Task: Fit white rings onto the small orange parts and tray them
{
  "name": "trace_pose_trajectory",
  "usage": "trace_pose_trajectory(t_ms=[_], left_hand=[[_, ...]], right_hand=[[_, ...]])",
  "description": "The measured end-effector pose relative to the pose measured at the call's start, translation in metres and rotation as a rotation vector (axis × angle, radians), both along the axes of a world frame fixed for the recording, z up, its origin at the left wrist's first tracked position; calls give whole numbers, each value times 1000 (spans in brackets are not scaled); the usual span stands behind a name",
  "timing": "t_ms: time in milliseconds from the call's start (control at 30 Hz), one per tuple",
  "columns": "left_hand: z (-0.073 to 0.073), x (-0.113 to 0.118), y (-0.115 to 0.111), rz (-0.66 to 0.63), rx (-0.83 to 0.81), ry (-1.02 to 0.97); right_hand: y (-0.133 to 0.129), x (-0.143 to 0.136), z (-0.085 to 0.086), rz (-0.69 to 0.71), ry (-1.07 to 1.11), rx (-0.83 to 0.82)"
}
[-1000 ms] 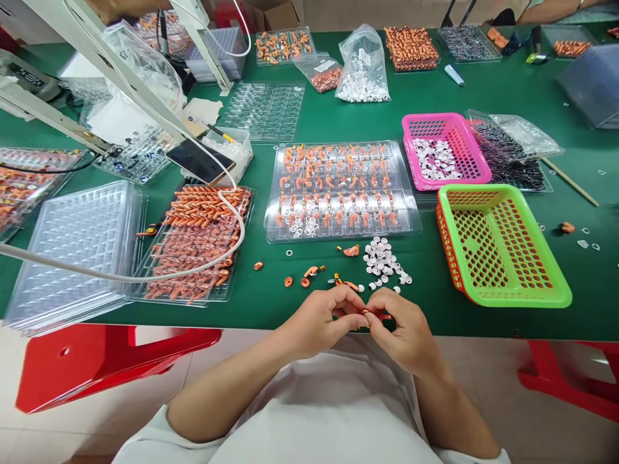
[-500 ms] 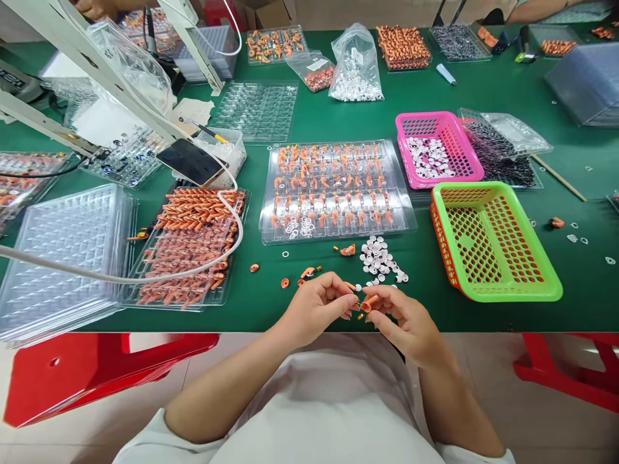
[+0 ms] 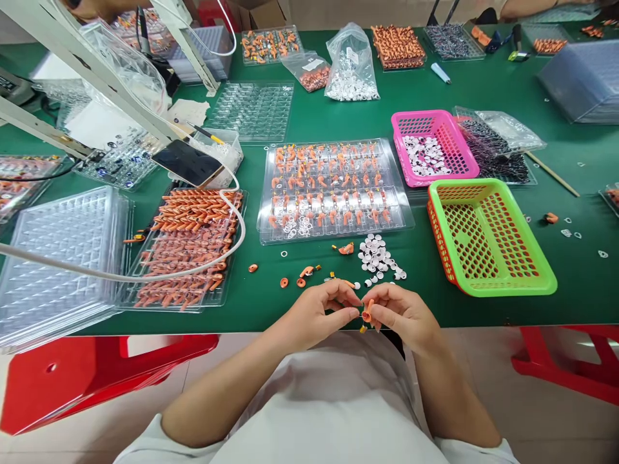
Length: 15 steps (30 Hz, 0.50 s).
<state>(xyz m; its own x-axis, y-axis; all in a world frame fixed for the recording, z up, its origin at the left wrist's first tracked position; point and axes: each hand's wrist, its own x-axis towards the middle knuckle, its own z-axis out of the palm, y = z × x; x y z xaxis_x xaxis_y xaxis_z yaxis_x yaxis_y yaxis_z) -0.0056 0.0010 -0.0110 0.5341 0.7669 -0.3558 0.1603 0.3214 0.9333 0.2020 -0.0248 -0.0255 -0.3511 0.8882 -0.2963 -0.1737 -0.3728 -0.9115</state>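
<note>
My right hand (image 3: 403, 317) pinches an orange earphone shell (image 3: 366, 316), its hollow end facing left, just over the table's front edge. A small yellow part (image 3: 363, 328) hangs below the shell. My left hand (image 3: 329, 314) is closed at the shell's left side, thumb and fingertips close together; what they hold there is too small to make out. Beyond the hands lie small white round caps (image 3: 374, 253) in a loose pile. Loose orange pieces (image 3: 306, 271) lie to the left of it, and another shell piece (image 3: 346, 249) lies near the tray.
A clear tray (image 3: 406, 216) of orange parts and white rings stands ahead. Green (image 3: 541, 287) and pink (image 3: 406, 175) baskets are on the right. At left are a tray of orange shells (image 3: 188, 258), stacked clear trays (image 3: 53, 232), a phone (image 3: 186, 162) and a white cable (image 3: 145, 281).
The shell has turned more upright in my right fingers, and the yellow part now hangs lower beneath it. My left fingers remain beside it. The view has shifted slightly.
</note>
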Motion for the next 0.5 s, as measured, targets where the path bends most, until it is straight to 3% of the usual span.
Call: trace_pose_trajectory(t_ms=[133,300,500], left_hand=[[4,-5,3,-25,90,-67],[13,-5,14,-215,62,-156],[19,1,22,-236,82,-135]], right_hand=[[2,-3,-7,-10,171,-67],[6,-8,-10,32,278,-110],[10,-12,-4,-6,328,-134]])
